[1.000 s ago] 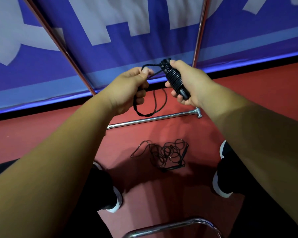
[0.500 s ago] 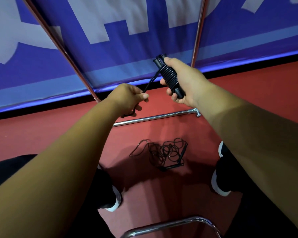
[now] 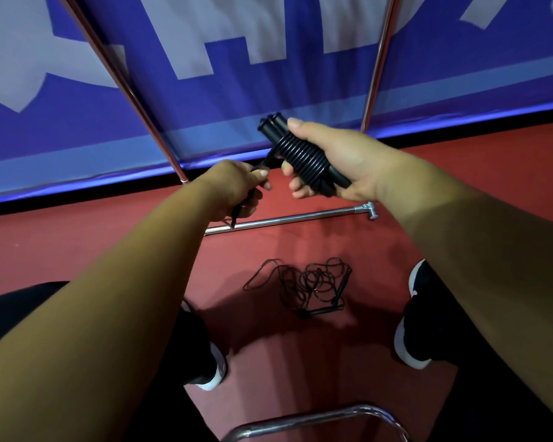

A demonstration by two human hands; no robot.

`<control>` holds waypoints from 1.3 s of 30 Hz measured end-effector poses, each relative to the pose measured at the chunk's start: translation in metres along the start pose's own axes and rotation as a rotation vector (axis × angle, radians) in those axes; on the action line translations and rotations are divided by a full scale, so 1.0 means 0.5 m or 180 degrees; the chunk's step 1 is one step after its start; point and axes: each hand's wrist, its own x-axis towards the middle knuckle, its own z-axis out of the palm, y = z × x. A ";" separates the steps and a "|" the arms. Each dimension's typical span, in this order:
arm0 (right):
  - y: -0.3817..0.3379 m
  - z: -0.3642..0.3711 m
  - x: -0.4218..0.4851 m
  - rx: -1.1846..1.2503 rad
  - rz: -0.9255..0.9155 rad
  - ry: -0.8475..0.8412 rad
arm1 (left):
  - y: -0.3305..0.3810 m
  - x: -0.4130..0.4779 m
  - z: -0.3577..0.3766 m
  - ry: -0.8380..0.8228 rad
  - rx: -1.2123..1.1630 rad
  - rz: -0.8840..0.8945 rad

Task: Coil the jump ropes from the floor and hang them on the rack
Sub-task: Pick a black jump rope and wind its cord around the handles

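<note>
While looking down past two bare forearms, counted one blue banner (image 3: 300, 100) with pale lettering, spread wide behind and above the grip. Found one red floor (image 3: 77, 244) beneath it. Counted two slanted poles (image 3: 131, 90): the first rising up and leftward from just behind the left hand, then a second pole (image 3: 379, 62) rising above the right hand. Noted one floor bar (image 3: 300, 218) lying just below both hands, and one curved tube (image 3: 316, 416) far below the grip. Counted two shoes (image 3: 216, 374), one to either side, well below the grip.

Counted two jump ropes. Saw one loose jump rope (image 3: 307, 285) tangled on the floor straight beneath the grip, between the shoes, untouched, with two handles showing. Saw one wound jump rope (image 3: 304, 157) clamped in the right hand (image 3: 348, 164), fingers curled underneath, thumb laid along the top, coils wrapped tight round the handles. Saw the left hand (image 3: 233, 186), just left of and slightly below that grip, pinching one cord tail (image 3: 268, 157) leading up to the coils. Spotted a short end poking out under the fist. Judged the two hands near each other but apart.
</note>
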 end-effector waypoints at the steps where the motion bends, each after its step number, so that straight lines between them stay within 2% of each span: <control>1: 0.005 0.006 -0.002 -0.0113 0.0061 -0.0164 | 0.000 0.000 -0.001 0.0018 0.0002 -0.0018; 4: 0.025 0.018 -0.011 -0.0796 0.0395 -0.0668 | 0.007 -0.008 -0.005 -0.0079 0.0014 0.0168; 7: 0.046 0.025 -0.018 -0.1127 0.0892 -0.1160 | 0.016 -0.019 -0.003 -0.0078 0.0424 0.0616; 10: 0.056 0.027 -0.023 -0.1442 0.1250 -0.1242 | 0.022 -0.020 0.001 -0.0002 0.0546 0.0682; 12: 0.064 0.021 -0.019 -0.1534 0.1361 -0.1120 | 0.025 -0.019 0.002 0.0063 0.0574 0.0704; 17: 0.077 0.001 0.008 -0.1677 0.1303 -0.0540 | 0.045 -0.019 0.004 0.0415 0.0884 0.1177; 20: 0.080 -0.013 0.022 -0.1872 0.1247 -0.0224 | 0.058 -0.013 -0.003 0.0593 0.1552 0.1446; 22: 0.082 -0.028 0.036 -0.1895 0.1054 0.0092 | 0.064 -0.013 -0.004 0.0531 0.1762 0.1472; 26: 0.062 -0.057 0.045 -0.1854 0.0684 0.0612 | 0.067 -0.036 -0.005 -0.0243 0.0985 0.1004; 28: 0.056 -0.058 0.045 -0.1811 0.0591 0.0724 | 0.064 -0.039 -0.015 -0.0360 0.0979 0.0937; 30: 0.058 -0.056 0.048 -0.1853 0.0456 0.0926 | 0.054 -0.034 -0.027 -0.0289 0.0958 0.0877; 33: 0.060 -0.058 0.052 -0.1753 0.0358 0.1352 | 0.038 -0.014 -0.047 0.0247 0.0840 0.0796; 35: 0.060 -0.063 0.050 -0.1670 0.0400 0.1317 | 0.032 -0.008 -0.053 0.0456 0.0428 0.0727; 39: 0.064 -0.059 0.045 -0.1394 0.0428 0.1067 | 0.039 -0.019 -0.058 0.0110 -0.0115 0.0846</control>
